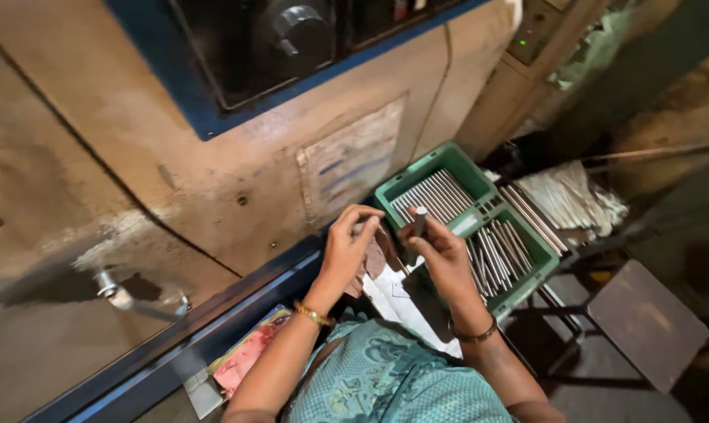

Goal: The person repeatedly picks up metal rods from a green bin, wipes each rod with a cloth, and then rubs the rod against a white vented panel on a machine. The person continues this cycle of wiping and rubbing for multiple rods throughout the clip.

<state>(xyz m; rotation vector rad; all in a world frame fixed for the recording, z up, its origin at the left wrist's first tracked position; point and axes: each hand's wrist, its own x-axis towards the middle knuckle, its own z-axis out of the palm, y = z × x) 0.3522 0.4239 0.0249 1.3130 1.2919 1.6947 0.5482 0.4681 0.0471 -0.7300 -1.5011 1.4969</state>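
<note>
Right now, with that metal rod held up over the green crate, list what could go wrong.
1. The right hand pinches the metal rod near its lower part only; it may slip and fall among the rods in the green crate.
2. The left hand holds a reddish cloth close to the rod; a loose fold could snag it.
3. The crate sits tilted on a stand, so the loose rods might slide.

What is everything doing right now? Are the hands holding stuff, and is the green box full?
left hand: closed on a brownish cloth
right hand: gripping one metal rod, upright
green crate: open, two sections, both holding metal rods lying in rows
machine light: lit green
stool: standing, nothing on its seat
</note>
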